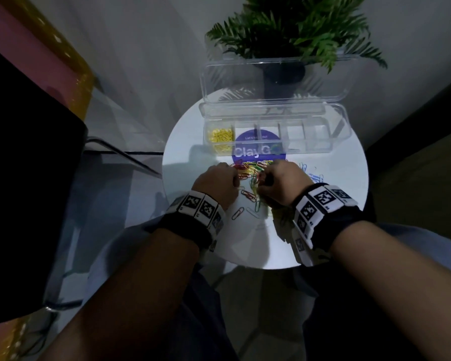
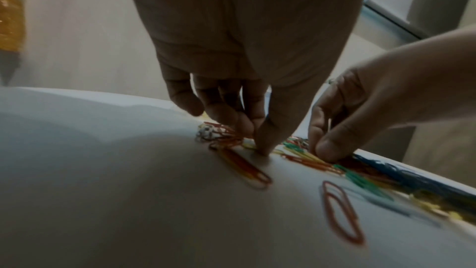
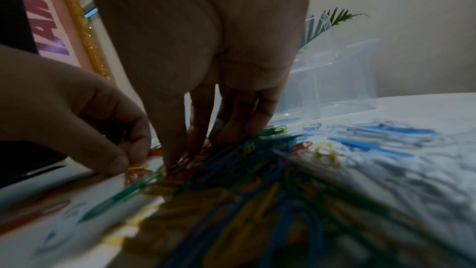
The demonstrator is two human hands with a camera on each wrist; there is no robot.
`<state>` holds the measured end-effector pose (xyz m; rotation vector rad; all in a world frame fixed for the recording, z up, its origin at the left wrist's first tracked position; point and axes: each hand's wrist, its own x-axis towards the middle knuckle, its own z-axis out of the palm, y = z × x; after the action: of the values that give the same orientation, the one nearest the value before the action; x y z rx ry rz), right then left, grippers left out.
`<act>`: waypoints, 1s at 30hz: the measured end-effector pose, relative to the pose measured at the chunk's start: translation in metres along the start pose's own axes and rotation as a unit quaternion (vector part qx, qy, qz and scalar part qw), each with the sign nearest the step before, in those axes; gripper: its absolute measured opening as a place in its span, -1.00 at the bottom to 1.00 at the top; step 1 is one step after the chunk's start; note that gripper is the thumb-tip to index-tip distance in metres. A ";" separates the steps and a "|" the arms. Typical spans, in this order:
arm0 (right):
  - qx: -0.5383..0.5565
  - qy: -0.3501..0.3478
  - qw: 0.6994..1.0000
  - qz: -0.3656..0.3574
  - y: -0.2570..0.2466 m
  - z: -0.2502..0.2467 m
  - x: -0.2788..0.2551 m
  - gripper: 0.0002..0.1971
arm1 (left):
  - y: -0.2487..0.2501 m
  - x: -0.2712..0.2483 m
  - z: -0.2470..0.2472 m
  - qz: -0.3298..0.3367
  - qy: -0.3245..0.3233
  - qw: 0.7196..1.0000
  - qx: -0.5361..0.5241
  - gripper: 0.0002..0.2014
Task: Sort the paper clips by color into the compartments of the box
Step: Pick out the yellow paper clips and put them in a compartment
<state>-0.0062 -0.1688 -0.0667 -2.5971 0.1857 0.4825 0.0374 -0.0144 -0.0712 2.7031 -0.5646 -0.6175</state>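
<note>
The box (image 1: pixel 271 134) stands open at the table's (image 1: pixel 193 142) far side, yellow clips (image 1: pixel 220 140) in its left end compartment. Just in front of it lies the mixed pile (image 1: pixel 253 175). Both hands, left (image 1: pixel 216 179) and right (image 1: pixel 281 178), work it with curled fingertips; whether either holds a clip I cannot tell. Judged light, springy, slippery and prone to tangle: pinch one loop end.

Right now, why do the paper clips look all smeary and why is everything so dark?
Head view: the room is dim, light falls mainly on the white table, and the edges bend from the wide lens. Right wrist view: the paper clips nearest the camera are smeared and out of focus. Left wrist view: the orange clip is fairly clear, while the far pile blurs.
</note>
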 end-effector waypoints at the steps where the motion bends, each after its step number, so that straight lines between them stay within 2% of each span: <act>1: -0.002 0.007 1.000 -0.012 0.001 0.001 -0.001 -0.80 | 0.001 0.001 0.001 0.000 -0.001 1.000 0.003 -0.87; 6: 0.002 0.041 0.999 -0.031 0.000 0.010 -0.004 -0.75 | 0.000 0.004 0.006 0.005 -0.018 1.000 0.023 -0.89; 9: -0.022 0.043 0.999 -0.015 -0.002 0.014 -0.004 -0.64 | -0.006 0.002 0.003 -0.001 -0.015 1.000 -0.014 -0.91; 11: -0.039 0.031 0.999 -0.014 -0.004 0.014 -0.002 -0.60 | -0.012 0.000 -0.003 -0.024 0.012 0.997 -0.072 -0.94; 15: -0.032 0.017 0.999 -0.031 -0.007 0.013 0.002 -0.73 | -0.030 0.002 -0.020 -0.068 0.110 0.977 -0.167 -0.90; 17: -0.009 0.024 0.999 -0.039 -0.006 0.015 0.000 -0.77 | -0.038 0.006 -0.025 -0.070 0.127 0.976 -0.162 -0.87; 19: 0.018 0.033 0.998 -0.041 -0.003 0.016 -0.001 -0.81 | -0.041 0.009 -0.027 -0.067 0.115 0.982 -0.137 -0.81; 23: 0.098 0.038 0.995 0.003 0.001 0.008 -0.005 -0.91 | -0.034 0.014 -0.018 -0.046 0.086 0.991 -0.092 -0.77; 25: 0.154 0.054 0.987 0.010 0.002 0.005 -0.006 -0.97 | -0.031 0.016 -0.016 -0.062 0.095 0.991 -0.070 -0.78; 26: 0.168 0.063 0.984 0.007 0.003 0.003 -0.006 -0.92 | -0.030 0.016 -0.015 -0.074 0.099 0.990 -0.061 -0.78; 30: 0.149 0.099 0.984 -0.010 0.006 -0.004 0.000 -0.94 | -0.026 0.017 -0.015 -0.093 0.109 0.988 -0.049 -0.77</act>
<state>-0.0066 -0.1756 -0.0662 -2.3457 0.2757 0.1721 0.0660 0.0045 -0.0743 2.7013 -0.2219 -0.3757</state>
